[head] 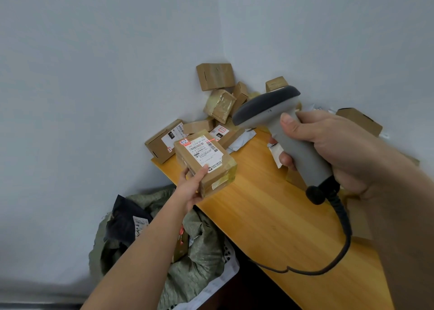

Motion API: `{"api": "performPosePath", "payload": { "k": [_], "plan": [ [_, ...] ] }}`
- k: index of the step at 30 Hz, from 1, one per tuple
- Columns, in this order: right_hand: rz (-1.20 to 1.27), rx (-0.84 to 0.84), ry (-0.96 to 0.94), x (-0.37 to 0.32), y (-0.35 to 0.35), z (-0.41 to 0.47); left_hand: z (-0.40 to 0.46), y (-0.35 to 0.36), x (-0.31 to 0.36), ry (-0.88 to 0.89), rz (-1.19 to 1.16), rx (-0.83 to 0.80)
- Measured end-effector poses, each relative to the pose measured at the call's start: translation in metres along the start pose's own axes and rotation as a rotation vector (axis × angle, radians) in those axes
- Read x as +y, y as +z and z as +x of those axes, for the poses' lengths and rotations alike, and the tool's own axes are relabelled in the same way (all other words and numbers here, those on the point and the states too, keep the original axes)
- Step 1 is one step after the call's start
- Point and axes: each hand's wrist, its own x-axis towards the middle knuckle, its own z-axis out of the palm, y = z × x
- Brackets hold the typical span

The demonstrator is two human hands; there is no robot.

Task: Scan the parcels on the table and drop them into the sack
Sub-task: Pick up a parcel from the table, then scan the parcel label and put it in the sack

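Observation:
My left hand (190,185) grips a taped brown parcel (206,161) by its near end, label up, above the left edge of the wooden table (265,206). A red scan line crosses the top of the label. My right hand (328,145) holds a grey handheld scanner (279,121), its dark head pointing at the parcel from the right. Below the table's left edge lies the open green woven sack (197,246), with a dark packet and a brown parcel inside.
Several cardboard parcels (218,91) are heaped in the wall corner at the table's far end, with more behind my right hand (359,120). The scanner's black cable (338,251) loops over the table's front. A white perforated basket (225,276) sits under the sack.

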Motion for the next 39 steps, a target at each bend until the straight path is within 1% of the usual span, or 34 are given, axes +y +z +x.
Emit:
{"api": "performPosePath", "payload": {
  "k": [6,12,15,18,20,23,26,29,31,34,37,39],
  "plan": [
    [-0.005,-0.018,0.007,0.000,0.011,0.007,0.007,-0.013,-0.005,-0.003,-0.024,-0.009],
    [0.032,-0.079,0.050,0.002,0.040,0.025,0.006,-0.047,-0.009,-0.011,-0.081,0.011],
    [0.099,-0.113,0.080,0.009,0.063,0.043,0.010,-0.080,-0.013,0.009,-0.071,0.072],
    [0.115,-0.111,0.166,0.027,0.088,0.070,0.015,-0.123,-0.020,0.029,-0.016,0.205],
    [0.121,-0.113,0.238,0.046,0.107,0.088,0.021,-0.153,-0.027,0.019,0.079,0.304],
    [0.049,-0.076,0.321,0.091,0.135,0.112,0.034,-0.190,-0.041,-0.050,0.196,0.386],
    [0.065,-0.079,0.472,0.147,0.160,0.129,0.048,-0.213,-0.056,-0.132,0.245,0.372],
    [0.214,-0.118,0.613,0.198,0.187,0.136,0.061,-0.225,-0.075,-0.165,0.280,0.319],
    [0.274,-0.113,0.674,0.231,0.204,0.141,0.067,-0.230,-0.087,-0.164,0.304,0.324],
    [0.196,-0.133,0.725,0.272,0.226,0.148,0.073,-0.244,-0.104,-0.164,0.373,0.340],
    [0.124,-0.170,0.726,0.298,0.245,0.152,0.077,-0.266,-0.116,-0.168,0.462,0.364],
    [0.060,-0.160,0.719,0.310,0.251,0.155,0.075,-0.278,-0.118,-0.174,0.446,0.365]
  ]
}}
